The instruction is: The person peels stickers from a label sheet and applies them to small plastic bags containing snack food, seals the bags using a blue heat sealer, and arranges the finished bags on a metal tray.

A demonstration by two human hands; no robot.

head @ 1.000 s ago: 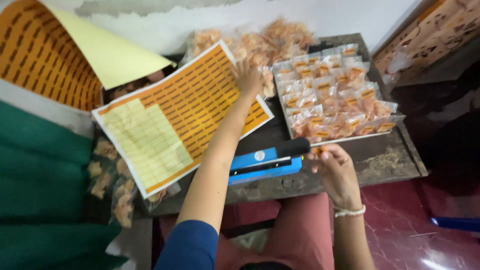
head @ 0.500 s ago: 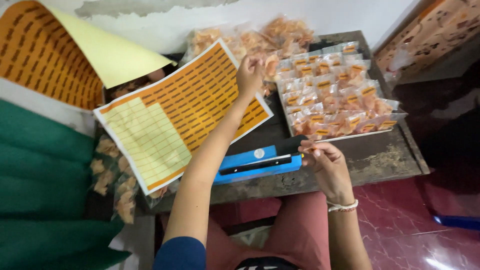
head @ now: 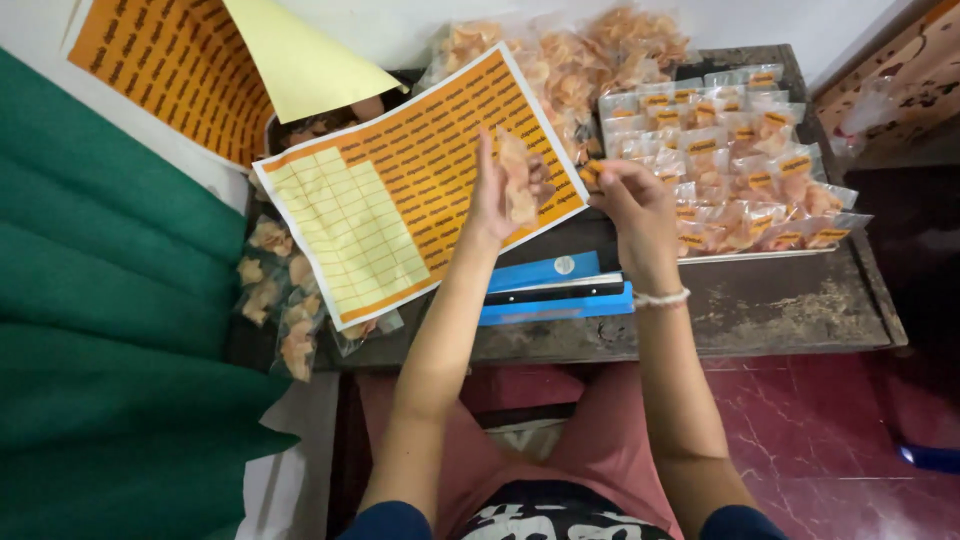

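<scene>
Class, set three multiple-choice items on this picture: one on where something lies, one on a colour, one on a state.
1. Where does the blue heat sealer lie?
A. On the table, below the raised hands
B. On the green cloth
C. On top of the stacked packets

2. What colour are the small labels on the sticker sheet?
A. Blue
B. Orange
C. White

3. What is the left hand doing?
A. Resting flat on the table
B. Pressing the sealer shut
C. Holding up a small clear snack packet

Answers
1. A: the sealer sits on the dark table, near its front edge, between the forearms.
2. B: rows of orange labels cover the sheet, with a pale yellow peeled area at its left.
3. C: the left hand is lifted and grips the packet, while the right hand pinches an orange sticker beside it.
</scene>
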